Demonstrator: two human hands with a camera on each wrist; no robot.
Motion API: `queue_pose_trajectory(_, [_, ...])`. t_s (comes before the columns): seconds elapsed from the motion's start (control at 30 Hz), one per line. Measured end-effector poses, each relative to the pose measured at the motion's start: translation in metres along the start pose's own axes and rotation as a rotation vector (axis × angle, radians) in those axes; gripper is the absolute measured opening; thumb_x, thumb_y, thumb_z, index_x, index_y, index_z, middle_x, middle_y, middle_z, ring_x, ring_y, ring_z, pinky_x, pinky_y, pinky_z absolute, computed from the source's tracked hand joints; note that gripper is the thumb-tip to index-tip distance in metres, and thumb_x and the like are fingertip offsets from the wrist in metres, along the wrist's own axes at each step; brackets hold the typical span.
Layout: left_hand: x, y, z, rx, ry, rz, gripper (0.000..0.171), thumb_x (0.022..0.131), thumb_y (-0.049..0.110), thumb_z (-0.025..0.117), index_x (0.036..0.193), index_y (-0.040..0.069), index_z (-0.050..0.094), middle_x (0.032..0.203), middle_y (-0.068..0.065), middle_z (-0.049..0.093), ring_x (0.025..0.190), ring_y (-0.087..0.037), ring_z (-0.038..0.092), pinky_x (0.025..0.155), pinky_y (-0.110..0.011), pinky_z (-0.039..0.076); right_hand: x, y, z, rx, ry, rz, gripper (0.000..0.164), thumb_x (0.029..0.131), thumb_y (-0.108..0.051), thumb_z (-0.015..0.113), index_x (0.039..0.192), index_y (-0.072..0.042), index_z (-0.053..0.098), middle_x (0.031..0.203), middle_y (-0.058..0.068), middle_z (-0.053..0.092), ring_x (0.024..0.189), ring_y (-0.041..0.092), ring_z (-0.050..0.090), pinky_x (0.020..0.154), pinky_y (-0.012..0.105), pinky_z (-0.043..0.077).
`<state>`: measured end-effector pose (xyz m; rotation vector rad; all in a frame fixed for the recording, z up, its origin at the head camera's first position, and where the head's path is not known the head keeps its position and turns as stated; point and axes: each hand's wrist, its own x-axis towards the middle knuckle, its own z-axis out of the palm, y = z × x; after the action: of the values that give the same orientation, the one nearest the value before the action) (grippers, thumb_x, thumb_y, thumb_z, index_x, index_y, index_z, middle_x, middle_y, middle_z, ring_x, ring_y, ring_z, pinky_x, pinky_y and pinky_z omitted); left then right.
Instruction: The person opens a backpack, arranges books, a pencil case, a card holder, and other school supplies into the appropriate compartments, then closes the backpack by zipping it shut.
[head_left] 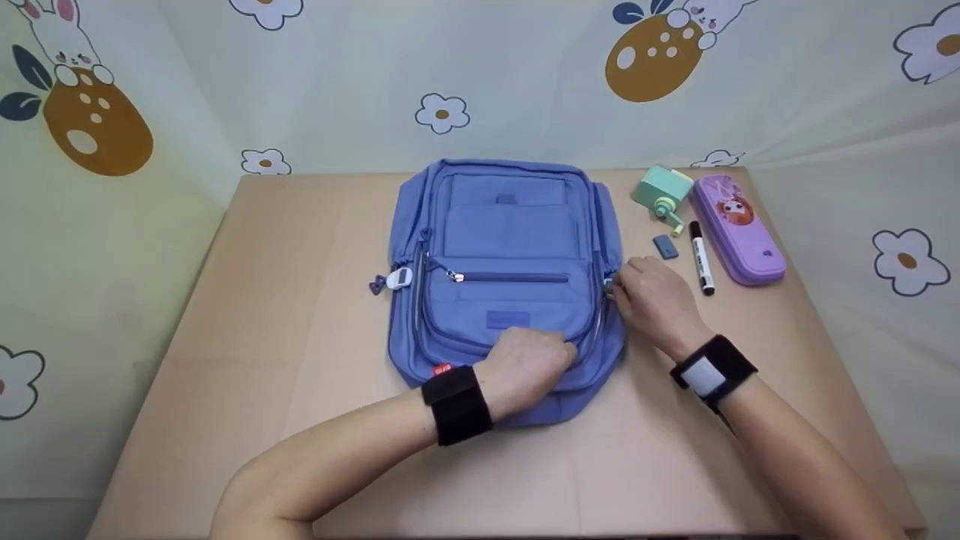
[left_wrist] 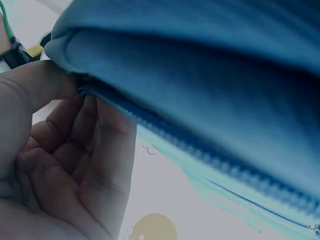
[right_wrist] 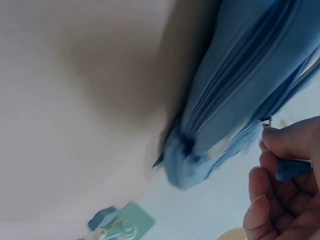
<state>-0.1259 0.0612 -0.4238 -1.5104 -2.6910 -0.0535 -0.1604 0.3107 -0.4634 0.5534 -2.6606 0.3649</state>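
A blue backpack (head_left: 510,232) lies on its back on the table, front pockets facing up. My left hand (head_left: 529,367) is at its lower front; in the left wrist view, thumb and fingers pinch the zippered edge (left_wrist: 165,135) of a pocket, and a dark gap shows above the teeth. At the bag's right side my right hand (head_left: 660,304) pinches a zipper pull. In the right wrist view the metal slider (right_wrist: 267,122) sits at the thumb tip, and the blue pull tab (right_wrist: 292,170) pokes out between the fingers.
Right of the bag lie a green pencil sharpener (head_left: 663,187) with a crank, a small blue eraser (head_left: 665,247), a marker (head_left: 701,259) and a purple pencil case (head_left: 739,229). A white tag (head_left: 400,278) hangs at the bag's left side. Patterned cloth (head_left: 360,90) surrounds the table (head_left: 300,300).
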Motion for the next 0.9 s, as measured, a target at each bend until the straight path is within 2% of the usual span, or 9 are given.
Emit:
queue_pose_trajectory(0.17, [0.000, 0.000, 0.000, -0.028, -0.015, -0.010, 0.012, 0.094, 0.014, 0.068, 0.083, 0.017, 0.070, 0.077, 0.003, 0.065, 0.066, -0.015, 0.065, 0.047, -0.037, 0.053, 0.017, 0.013, 0.005, 0.017, -0.051, 0.090, 0.006, 0.086, -0.002, 0.073, 0.087, 0.001, 0.068, 0.082, 0.015, 0.062, 0.076, 0.036, 0.059, 0.068, 0.048, 0.050])
queue_pose_trajectory(0.57, [-0.001, -0.001, 0.002, -0.031, -0.028, -0.010, 0.012, 0.096, 0.015, 0.066, 0.084, 0.016, 0.070, 0.077, 0.002, 0.065, 0.066, -0.015, 0.064, 0.047, -0.036, 0.053, 0.051, 0.026, 0.016, -0.023, -0.087, 0.165, 0.011, 0.092, -0.009, 0.070, 0.088, 0.001, 0.067, 0.086, 0.017, 0.063, 0.080, 0.039, 0.059, 0.069, 0.052, 0.049])
queue_pose_trajectory(0.8, [-0.001, -0.002, 0.003, -0.037, -0.033, -0.014, 0.013, 0.095, 0.014, 0.068, 0.082, 0.016, 0.071, 0.077, 0.002, 0.065, 0.067, -0.015, 0.065, 0.048, -0.038, 0.054, 0.048, 0.026, 0.019, -0.028, -0.065, 0.119, 0.013, 0.091, -0.010, 0.073, 0.088, 0.001, 0.067, 0.084, 0.017, 0.061, 0.079, 0.039, 0.058, 0.068, 0.051, 0.048])
queue_pose_trajectory(0.9, [0.000, -0.002, 0.003, -0.028, -0.026, -0.020, 0.015, 0.095, 0.015, 0.068, 0.080, 0.017, 0.071, 0.076, 0.003, 0.065, 0.067, -0.015, 0.066, 0.047, -0.039, 0.054, 0.042, 0.023, 0.016, -0.035, -0.035, 0.062, 0.015, 0.088, -0.009, 0.075, 0.096, 0.002, 0.069, 0.091, 0.018, 0.063, 0.083, 0.040, 0.058, 0.071, 0.052, 0.048])
